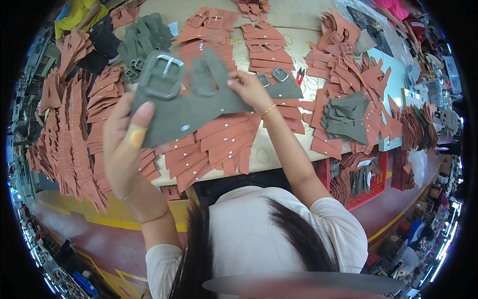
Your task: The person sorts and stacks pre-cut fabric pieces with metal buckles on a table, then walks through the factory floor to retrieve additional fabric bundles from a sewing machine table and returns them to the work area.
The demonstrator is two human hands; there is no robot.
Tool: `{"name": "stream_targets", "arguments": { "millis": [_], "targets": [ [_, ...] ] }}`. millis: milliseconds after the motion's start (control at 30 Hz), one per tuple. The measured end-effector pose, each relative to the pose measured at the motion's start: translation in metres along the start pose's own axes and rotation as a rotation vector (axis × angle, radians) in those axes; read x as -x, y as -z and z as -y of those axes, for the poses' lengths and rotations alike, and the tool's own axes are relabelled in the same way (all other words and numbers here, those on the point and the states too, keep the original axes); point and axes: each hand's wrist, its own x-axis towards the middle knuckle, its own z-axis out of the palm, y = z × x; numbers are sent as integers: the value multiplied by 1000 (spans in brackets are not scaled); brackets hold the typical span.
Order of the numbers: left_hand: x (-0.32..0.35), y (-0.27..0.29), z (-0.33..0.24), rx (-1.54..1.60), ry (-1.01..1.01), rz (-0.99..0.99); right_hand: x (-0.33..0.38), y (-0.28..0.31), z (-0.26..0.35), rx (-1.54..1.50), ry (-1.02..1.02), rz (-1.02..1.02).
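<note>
Raised above the table, a grey-green two-strap sandal upper (189, 117) spans the space between my hands. My left hand (124, 142) grips its left end, thumb across the front, with a yellow bandage or wrap on the thumb. At the opposite end, my right hand (250, 90) pinches the upper edge between thumb and fingers. A large silver buckle (162, 93) stands on the left strap; the second strap is blurred. Below and behind it lie overlapping rows of reddish-brown uppers (226, 142) with small white tags. Another grey-green upper with two buckles (283, 89) rests beyond my right hand.
Grey-green uppers are heaped at the far left (149, 40) and stacked at right (346, 117). Red-handled snips (300, 75) lie mid-table. A red crate (366, 192) holding pieces stands below the right edge. Other people (82, 15) are at the table's far corners.
</note>
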Motion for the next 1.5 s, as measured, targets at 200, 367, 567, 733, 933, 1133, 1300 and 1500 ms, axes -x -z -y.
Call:
{"name": "stream_targets", "arguments": {
  "millis": [200, 367, 567, 733, 933, 1133, 1300, 1500],
  "targets": [
    [-65, -51, 115, 112, 254, 171, 17, 39, -41, 573, 348, -298],
    [-85, -46, 187, -812, 286, 113, 29, 120, -46, 945, 109, -514],
    [-72, -35, 210, -676, 139, -50, 36, 113, -52, 1159, -13, -492],
    [-68, -37, 205, -690, 129, -71, 32, 110, -7, 1060, 26, -396],
    [-81, -35, 183, -250, 458, 130, 48, 88, 63, 475, 371, -316],
    [-78, -31, 178, 61, 580, 155, 35, 38, 26, -394, 138, -42],
    [-79, -29, 171, 262, 678, 108, 21, -2, -38, -163, -182, 36],
    [-88, -37, 172, 42, 624, 191, 13, 4, -60, -87, -13, 133]
  ]
}}
